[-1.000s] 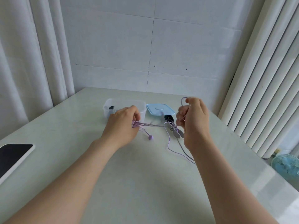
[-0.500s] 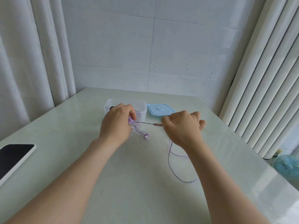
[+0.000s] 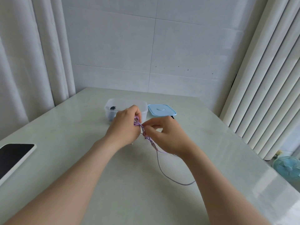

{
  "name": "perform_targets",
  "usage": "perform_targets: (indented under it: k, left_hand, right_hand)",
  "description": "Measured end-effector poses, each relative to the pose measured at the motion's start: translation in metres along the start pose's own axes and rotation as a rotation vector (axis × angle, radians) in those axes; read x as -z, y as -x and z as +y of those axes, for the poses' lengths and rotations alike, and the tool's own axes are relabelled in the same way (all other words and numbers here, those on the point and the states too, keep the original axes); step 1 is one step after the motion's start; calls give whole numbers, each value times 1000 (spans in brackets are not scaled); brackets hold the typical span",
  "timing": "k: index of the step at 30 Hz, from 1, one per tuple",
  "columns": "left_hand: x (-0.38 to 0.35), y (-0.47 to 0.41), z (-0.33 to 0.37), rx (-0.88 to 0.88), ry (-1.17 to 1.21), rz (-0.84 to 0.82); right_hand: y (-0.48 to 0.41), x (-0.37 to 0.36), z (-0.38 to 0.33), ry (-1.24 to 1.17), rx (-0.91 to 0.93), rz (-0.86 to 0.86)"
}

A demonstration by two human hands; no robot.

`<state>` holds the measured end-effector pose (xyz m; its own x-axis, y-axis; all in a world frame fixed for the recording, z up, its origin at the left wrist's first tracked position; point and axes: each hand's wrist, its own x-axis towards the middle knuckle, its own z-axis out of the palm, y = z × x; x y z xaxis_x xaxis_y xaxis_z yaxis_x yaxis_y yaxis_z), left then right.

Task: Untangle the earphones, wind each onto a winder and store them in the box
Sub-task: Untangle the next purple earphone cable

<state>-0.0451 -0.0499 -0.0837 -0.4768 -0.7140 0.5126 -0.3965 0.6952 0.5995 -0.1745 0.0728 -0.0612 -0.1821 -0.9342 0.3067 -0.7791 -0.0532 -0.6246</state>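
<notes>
My left hand [image 3: 125, 128] hides the box's [image 3: 108, 112] front and grips the bunched purple earphones [image 3: 136, 119]. My right hand [image 3: 165, 135] pinches their cord [image 3: 160, 168].

Purple earphone cable [image 3: 183, 184] tangle largely buried between left hand [image 3: 125, 127] and right hand [image 3: 165, 135], dark item [image 3: 112, 108] in box [image 3: 108, 111] too small to identify (shape unclear), dark-screened device [image 3: 14, 157] cropped at left edge, fan [image 3: 287, 168] at right.

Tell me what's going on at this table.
A person is untangling purple earphones. The left hand has a bunch of cord in its grip, and the right hand pinches a strand right beside it. The rest of the cord trails across the table. Behind the hands, the box stands open, its blue lid beside it.
</notes>
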Motion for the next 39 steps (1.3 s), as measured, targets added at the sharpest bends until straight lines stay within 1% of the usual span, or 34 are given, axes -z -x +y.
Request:
perform_targets:
  k: [3,5,7,9,11,13,15,16,20,22,24,25,28,30,32,35,37,39]
  left_hand:
    - [2,0,1,1,1,-26]
    - [4,-1,3,49,84,-69]
    - [8,-2,8,154,254,-136]
    - [15,-2,14,267,467,-191]
    - [21,-3,17,331,674,-185]
    - [24,-5,18,365,795,-144]
    - [24,-7,18,407,744,-72]
    - [24,-8,17,423,692,-35]
    - [20,-10,16,429,611,41]
    - [21,-9,18,415,553,18]
    - [23,-8,19,419,556,-31]
    - [24,-8,18,418,518,-31]
    - [23,-7,7,367,322,67]
    - [20,-6,4,320,332,77]
    - [17,-6,5,273,378,-20]
    - [15,-1,14,187,379,-281]
    - [15,3,19,167,365,-375]
    - [17,5,24,161,355,-387]
  right_hand:
    - [-2,3,4,-14,30,61]
    - [-3,6,7,-37,-6,61]
    - [-5,8,8,-80,-72,47]
    - [-5,10,10,-180,-123,44]
    - [-6,11,11,-266,-172,85]
    - [-8,12,14,-201,-206,167]
    - [-8,14,14,-89,-230,250]
    - [-8,14,13,-80,-243,276]
    - [-9,13,9,-214,-316,267]
    - [-9,13,8,-249,-335,273]
    - [-9,16,8,-325,-372,307]
    - [-9,19,8,-372,-398,316]
    - [-7,27,6,-559,-486,265]
    - [-5,29,5,-662,-491,212]
    - [-5,29,5,-700,-459,159]
    - [-6,27,5,-693,-364,133]
    - [-7,27,4,-640,-308,200]
    - [-8,27,3,-653,-296,319]
